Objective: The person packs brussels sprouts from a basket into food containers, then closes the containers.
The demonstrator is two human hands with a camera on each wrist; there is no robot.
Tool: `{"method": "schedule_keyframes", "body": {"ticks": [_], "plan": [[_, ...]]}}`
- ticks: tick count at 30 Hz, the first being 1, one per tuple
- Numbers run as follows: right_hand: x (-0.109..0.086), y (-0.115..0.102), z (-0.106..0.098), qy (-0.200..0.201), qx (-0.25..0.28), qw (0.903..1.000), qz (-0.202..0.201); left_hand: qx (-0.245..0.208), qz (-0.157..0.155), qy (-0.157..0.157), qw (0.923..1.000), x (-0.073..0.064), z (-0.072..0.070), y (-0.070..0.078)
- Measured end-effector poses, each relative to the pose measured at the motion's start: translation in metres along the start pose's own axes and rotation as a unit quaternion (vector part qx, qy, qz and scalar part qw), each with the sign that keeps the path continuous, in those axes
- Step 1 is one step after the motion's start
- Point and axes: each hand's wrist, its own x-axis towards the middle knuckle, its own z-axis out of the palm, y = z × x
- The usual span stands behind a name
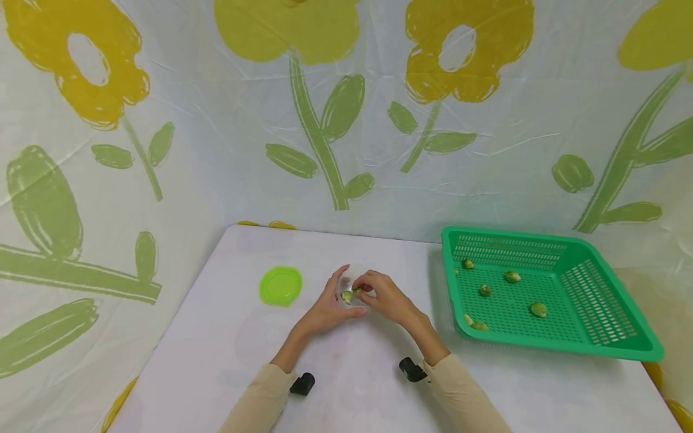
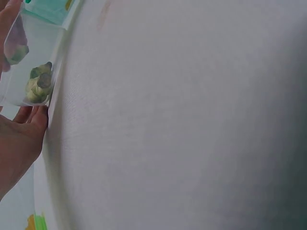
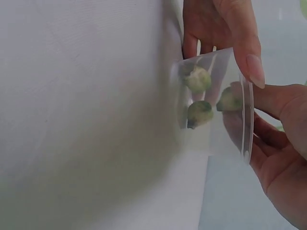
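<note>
Left hand: curved around the clear tub, thumb on the near side and fingers on the far side, spread apart by its width and gripping it.
Right hand: reaching over the rim, thumb and fingertips closed together on a sprout.
Pinched sprout: inside the tub, just below the rim, partly covered by the fingers.
Tub: between both hands, low at the middle of the table; I cannot tell if its base bears fully on the cloth.
Tub's bottom: two more sprouts, a paler one and a greener one, near each other.
Lid: bright green, lying on the table to the left of the tub.
Basket: green with slotted walls, well to the right, several loose sprouts scattered over its floor.
</note>
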Motion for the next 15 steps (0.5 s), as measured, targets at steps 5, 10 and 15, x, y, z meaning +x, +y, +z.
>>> {"method": "schedule_keyframes", "body": {"ticks": [5, 10, 15], "plan": [[0.005, 0.001, 0.001, -0.036, -0.019, 0.9991, -0.004, -0.009, 0.006, -0.004, 0.9999, -0.001, 0.002, 0.003], [0.009, 0.001, 0.0, -0.061, -0.016, 0.998, 0.0, -0.019, 0.004, -0.011, 0.9997, -0.007, 0.0, 0.023], [0.013, -0.001, -0.001, -0.083, -0.003, 0.9965, 0.01, -0.026, 0.007, -0.011, 0.9996, -0.014, -0.002, 0.036]]}}
